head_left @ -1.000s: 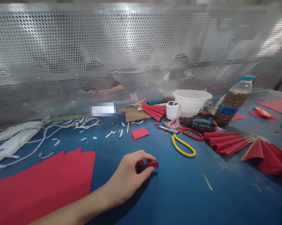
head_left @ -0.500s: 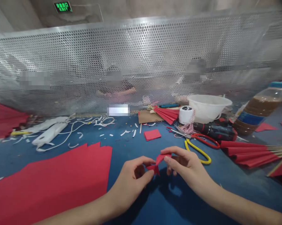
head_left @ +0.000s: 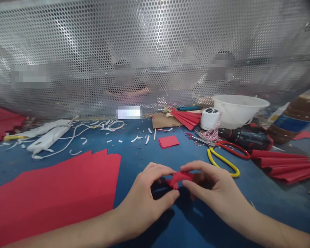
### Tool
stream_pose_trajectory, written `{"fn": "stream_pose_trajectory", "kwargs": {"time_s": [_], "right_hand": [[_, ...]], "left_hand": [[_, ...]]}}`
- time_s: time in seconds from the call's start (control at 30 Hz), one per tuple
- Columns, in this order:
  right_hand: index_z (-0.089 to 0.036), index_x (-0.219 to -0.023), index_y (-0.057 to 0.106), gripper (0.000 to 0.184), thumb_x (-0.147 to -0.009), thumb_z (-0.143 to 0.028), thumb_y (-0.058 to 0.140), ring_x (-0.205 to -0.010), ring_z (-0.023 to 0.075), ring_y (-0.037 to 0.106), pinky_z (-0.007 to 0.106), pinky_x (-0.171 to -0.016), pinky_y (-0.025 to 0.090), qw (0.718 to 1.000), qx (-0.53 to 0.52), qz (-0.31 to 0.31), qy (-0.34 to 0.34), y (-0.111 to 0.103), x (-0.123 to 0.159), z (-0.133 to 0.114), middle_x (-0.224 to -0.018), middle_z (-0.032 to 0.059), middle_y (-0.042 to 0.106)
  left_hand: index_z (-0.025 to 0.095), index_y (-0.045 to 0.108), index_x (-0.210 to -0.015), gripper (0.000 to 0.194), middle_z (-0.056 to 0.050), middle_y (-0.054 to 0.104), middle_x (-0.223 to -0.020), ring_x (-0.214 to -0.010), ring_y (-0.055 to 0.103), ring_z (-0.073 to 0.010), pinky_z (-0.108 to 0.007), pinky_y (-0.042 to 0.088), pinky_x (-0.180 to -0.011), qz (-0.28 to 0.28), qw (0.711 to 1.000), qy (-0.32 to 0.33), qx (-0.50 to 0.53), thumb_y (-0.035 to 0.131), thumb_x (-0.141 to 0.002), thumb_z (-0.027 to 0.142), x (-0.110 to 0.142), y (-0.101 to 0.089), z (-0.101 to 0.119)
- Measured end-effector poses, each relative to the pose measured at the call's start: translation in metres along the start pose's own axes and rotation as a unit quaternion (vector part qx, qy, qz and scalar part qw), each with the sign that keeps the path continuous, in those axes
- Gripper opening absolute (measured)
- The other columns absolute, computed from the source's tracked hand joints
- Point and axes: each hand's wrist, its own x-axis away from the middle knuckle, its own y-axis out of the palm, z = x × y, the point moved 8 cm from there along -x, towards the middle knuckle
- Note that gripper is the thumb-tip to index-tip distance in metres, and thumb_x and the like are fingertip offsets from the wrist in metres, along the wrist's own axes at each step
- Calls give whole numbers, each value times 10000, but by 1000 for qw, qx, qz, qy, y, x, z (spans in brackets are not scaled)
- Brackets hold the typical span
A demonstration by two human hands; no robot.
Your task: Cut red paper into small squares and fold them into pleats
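Note:
Small folded red paper [head_left: 180, 177] spans the gap between my two hands, just above the blue tabletop. My left hand [head_left: 151, 194] pinches its left end between thumb and fingers. On the other side, my right hand [head_left: 214, 187] grips the right end, with the thumb in front and the forefinger on top. Whether this is one piece or two pressed together, I cannot tell. Beyond my hands lies a small stack of red paper rectangles [head_left: 168, 141]. Large red sheets [head_left: 67, 186] spread in overlapping layers to the left of my left hand.
Scissors [head_left: 223, 159] with yellow and red handles lie right of centre. Behind them are a string spool [head_left: 210, 119], a white bowl [head_left: 238, 112], a power drill [head_left: 245, 137] and a bottle [head_left: 292, 119]. A red fan [head_left: 284, 165] lies right. A perforated metal screen [head_left: 155, 51] stands behind.
My right hand came into view with a red paper piece and brought it against the one in my left hand. The camera view has shifted too.

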Motion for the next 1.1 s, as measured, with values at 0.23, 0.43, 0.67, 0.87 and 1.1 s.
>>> {"fn": "stream_pose_trajectory", "kwargs": {"time_s": [0.23, 0.43, 0.67, 0.87, 1.1], "right_hand": [[-227, -1018, 682, 273, -834, -424, 723, -532, 143, 568, 241, -484, 401, 999, 44, 9, -25, 1, 3, -6, -612, -21, 631], [-238, -992, 688, 203, -842, -372, 715, -559, 131, 541, 233, -494, 387, 995, 83, 26, -52, -3, 3, -9, -639, -24, 613], [-252, -1099, 671, 291, -859, -411, 716, -624, 141, 590, 236, -534, 443, 997, 56, -15, -42, 3, 5, -9, -778, -1, 682], [-243, -1042, 694, 167, -938, -362, 642, -650, 117, 560, 220, -568, 458, 995, 34, -73, -54, 12, 7, -11, -828, -8, 668], [-228, -955, 702, 133, -947, -338, 628, -623, 111, 521, 228, -552, 394, 991, 71, -82, -72, 13, 9, -16, -768, -18, 659]], "left_hand": [[239, 719, -951, 119, 8, 649, -859, -720, 542, -133, -255, 414, -656, -9, 999, -32, 39, 628, -932, 314, 2, 1, -7], [222, 700, -942, 191, 16, 610, -807, -689, 516, -123, -254, 392, -635, -5, 996, -52, 69, 633, -926, 399, 2, 1, -15], [207, 701, -868, 209, 24, 575, -742, -660, 490, -116, -249, 363, -605, -5, 994, -76, 72, 633, -927, 396, 2, 2, -21], [225, 720, -897, 135, 20, 631, -802, -659, 522, -107, -239, 394, -616, -13, 998, -34, 46, 649, -921, 338, 1, 2, -11], [219, 746, -902, 73, -6, 714, -809, -778, 613, -159, -287, 471, -721, 33, 998, 55, -3, 676, -884, 221, 3, -2, 6]]}}
